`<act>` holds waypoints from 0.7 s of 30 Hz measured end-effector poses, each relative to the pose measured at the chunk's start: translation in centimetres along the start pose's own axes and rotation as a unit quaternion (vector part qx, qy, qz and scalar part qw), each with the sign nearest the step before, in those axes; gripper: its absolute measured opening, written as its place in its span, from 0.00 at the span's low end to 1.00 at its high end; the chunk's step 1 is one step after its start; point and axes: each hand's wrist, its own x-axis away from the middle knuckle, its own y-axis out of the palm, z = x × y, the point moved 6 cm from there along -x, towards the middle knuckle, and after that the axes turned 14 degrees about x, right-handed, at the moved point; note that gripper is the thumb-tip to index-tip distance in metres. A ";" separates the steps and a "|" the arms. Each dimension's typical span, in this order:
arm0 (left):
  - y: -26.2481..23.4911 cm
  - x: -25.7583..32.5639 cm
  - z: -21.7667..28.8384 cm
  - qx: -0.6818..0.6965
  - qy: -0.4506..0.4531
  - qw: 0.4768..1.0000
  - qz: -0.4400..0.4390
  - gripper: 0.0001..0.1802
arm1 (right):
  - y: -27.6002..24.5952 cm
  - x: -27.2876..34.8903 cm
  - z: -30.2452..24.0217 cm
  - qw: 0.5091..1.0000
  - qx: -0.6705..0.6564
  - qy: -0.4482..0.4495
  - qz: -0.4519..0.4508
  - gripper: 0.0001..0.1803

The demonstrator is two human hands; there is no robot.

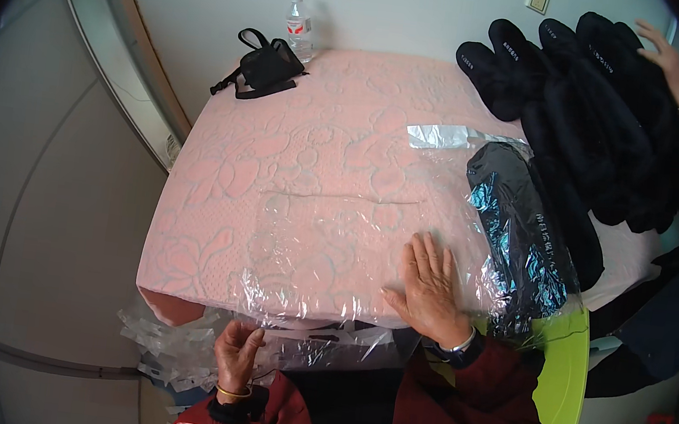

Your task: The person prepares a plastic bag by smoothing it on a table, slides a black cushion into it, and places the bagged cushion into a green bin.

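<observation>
Clear bag (332,275) looked light, limp, slippery, best lifted by its edge; right hand (431,291) lay spread; left hand (238,352) curled narrow, hold unclear

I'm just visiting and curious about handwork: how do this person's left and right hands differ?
The left hand is curled by the near edge of the clear plastic, while the right hand lies flat on it, fingers extended. The left has a gold-coloured bangle; the right has a silvery band. Both are bare and emerge from dark red sleeves.
</observation>
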 end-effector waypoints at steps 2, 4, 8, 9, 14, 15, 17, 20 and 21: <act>-1.9 -0.2 -0.4 -0.053 0.000 0.998 -0.017 0.06 | -0.7 0.3 -0.3 0.999 -0.040 -0.024 0.008 0.48; -3.2 0.0 -0.7 -0.154 -0.010 0.986 -0.061 0.08 | -1.3 1.2 -1.0 0.991 -0.115 -0.063 0.016 0.47; -2.5 0.0 -0.4 -0.260 -0.106 0.951 -0.127 0.18 | -2.1 -0.4 -2.4 0.988 -0.101 -0.118 0.008 0.47; -2.2 -0.2 0.5 -0.263 -0.106 0.950 -0.130 0.18 | -1.6 -0.3 -2.3 0.988 -0.103 -0.115 0.009 0.47; 3.9 -2.9 10.1 -0.514 0.186 0.832 -0.101 0.30 | 0.5 -0.8 -1.9 0.995 -0.047 -0.091 0.009 0.48; 6.5 -2.8 11.5 -0.506 0.273 0.809 -0.121 0.34 | 0.2 -0.8 -2.2 0.996 -0.031 -0.084 0.001 0.49; 11.1 -3.2 10.7 -0.490 0.236 0.809 -0.223 0.40 | 0.1 -1.2 -2.6 0.997 -0.016 -0.082 -0.003 0.50; 17.6 -4.1 7.3 -0.480 0.299 0.738 -0.368 0.50 | 0.0 -2.1 -3.1 0.992 -0.033 -0.122 -0.025 0.54; 18.7 -4.4 5.8 -0.470 0.303 0.719 -0.411 0.53 | 0.0 -2.2 -3.0 0.991 -0.032 -0.126 -0.022 0.54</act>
